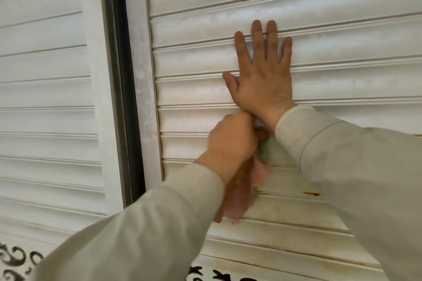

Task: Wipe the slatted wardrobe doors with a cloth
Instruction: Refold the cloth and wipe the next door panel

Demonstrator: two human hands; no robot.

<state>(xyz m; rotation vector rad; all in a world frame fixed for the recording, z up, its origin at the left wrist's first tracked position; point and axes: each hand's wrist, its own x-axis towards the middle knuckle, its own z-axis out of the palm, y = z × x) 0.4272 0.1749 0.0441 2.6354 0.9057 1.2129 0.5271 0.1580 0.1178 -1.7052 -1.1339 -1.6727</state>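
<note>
Against white slatted wardrobe door, right hand pressed flat, fingers straight. Left hand clenched round soft, limp pink-and-green cloth; best bunched firmly.

The slats of the right door above and to the right of the flat-pressed right hand are left unobstructed. Just below it, passage is blocked by the left hand gripping the cloth under the right wrist.
</note>
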